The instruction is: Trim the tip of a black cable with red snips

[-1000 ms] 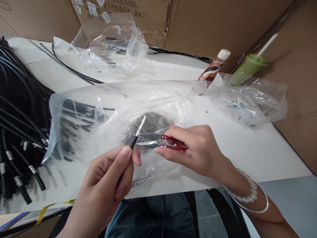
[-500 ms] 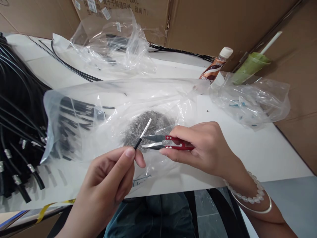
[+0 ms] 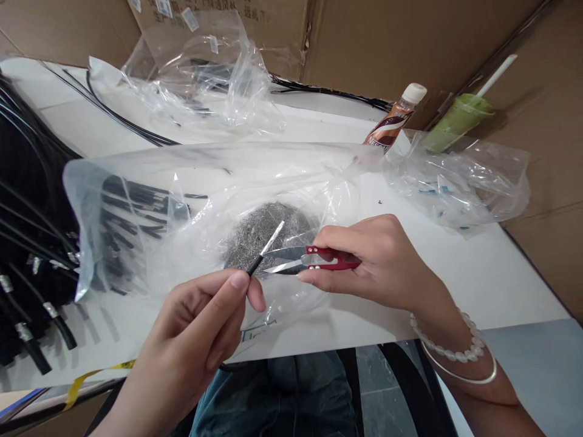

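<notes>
Between thumb and fingers, my left hand (image 3: 207,321) pinches a black cable (image 3: 255,265) whose bare, silvery end points up and to the right. My right hand (image 3: 371,261) grips red-handled thread snips (image 3: 314,260) with the blades parted. The blade tips reach the cable just where the black jacket gives way to the silvery part; whether they touch it I cannot tell. Below and behind the cable end, a heap of fine grey wire strands (image 3: 246,233) lies on a clear plastic bag (image 3: 200,164).
Many black cables (image 3: 27,164) with silvery bands are piled at the left. Another clear bag (image 3: 204,91) lies at the back. A drink bottle (image 3: 394,118), a green cup (image 3: 455,124) with a straw and a crumpled bag (image 3: 464,182) stand at right, before cardboard boxes (image 3: 387,48).
The camera view has shifted slightly. The snips and the cable have moved a little to the right in the picture, their blades still parted at the jacket's edge.
</notes>
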Demonstrator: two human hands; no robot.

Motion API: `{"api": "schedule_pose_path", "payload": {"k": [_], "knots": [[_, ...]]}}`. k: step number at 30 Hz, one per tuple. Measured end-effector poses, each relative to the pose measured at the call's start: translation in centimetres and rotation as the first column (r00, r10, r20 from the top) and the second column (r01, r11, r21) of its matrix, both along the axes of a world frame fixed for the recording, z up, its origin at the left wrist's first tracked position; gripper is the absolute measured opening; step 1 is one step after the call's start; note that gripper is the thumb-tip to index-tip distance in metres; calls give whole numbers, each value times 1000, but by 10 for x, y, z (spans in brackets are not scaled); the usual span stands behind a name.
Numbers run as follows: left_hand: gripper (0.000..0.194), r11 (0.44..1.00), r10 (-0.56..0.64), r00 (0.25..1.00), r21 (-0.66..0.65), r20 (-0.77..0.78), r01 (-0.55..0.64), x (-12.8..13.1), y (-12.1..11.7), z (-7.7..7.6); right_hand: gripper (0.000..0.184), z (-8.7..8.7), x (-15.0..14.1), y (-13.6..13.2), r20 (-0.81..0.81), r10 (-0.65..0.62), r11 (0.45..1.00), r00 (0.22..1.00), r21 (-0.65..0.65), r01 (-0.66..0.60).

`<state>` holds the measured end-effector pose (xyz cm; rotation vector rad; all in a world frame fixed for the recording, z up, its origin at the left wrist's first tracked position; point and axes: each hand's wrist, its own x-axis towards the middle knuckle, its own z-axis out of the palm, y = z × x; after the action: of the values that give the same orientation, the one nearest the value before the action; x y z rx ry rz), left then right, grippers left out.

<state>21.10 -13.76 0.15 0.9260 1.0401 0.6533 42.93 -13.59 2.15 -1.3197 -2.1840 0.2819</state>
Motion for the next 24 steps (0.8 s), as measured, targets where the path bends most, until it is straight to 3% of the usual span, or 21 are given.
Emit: {"api": "schedule_pose_path", "payload": {"k": [4, 7, 11, 17, 24], "knots": [[32, 1000, 0, 997, -27, 80, 2, 2, 4, 2, 37, -2, 5, 6, -115, 64, 987, 991, -142, -80], [32, 999, 10, 995, -48, 103, -5, 2, 4, 6, 36, -1, 8, 10, -194, 111, 977, 975, -158, -142], [33, 999, 26, 995, -48, 98, -21, 1, 1, 8, 33, 0, 7, 10, -174, 59, 993, 983, -94, -76], [35, 999, 21, 997, -36, 79, -18, 3, 2, -1, 39, -3, 0, 7, -28, 6, 1000, 1000, 29, -5], [38, 999, -6, 1000, 43, 5, 6, 0, 0, -2, 39, 0, 0, 1, 133, 2, 987, 991, 160, -23]]}}
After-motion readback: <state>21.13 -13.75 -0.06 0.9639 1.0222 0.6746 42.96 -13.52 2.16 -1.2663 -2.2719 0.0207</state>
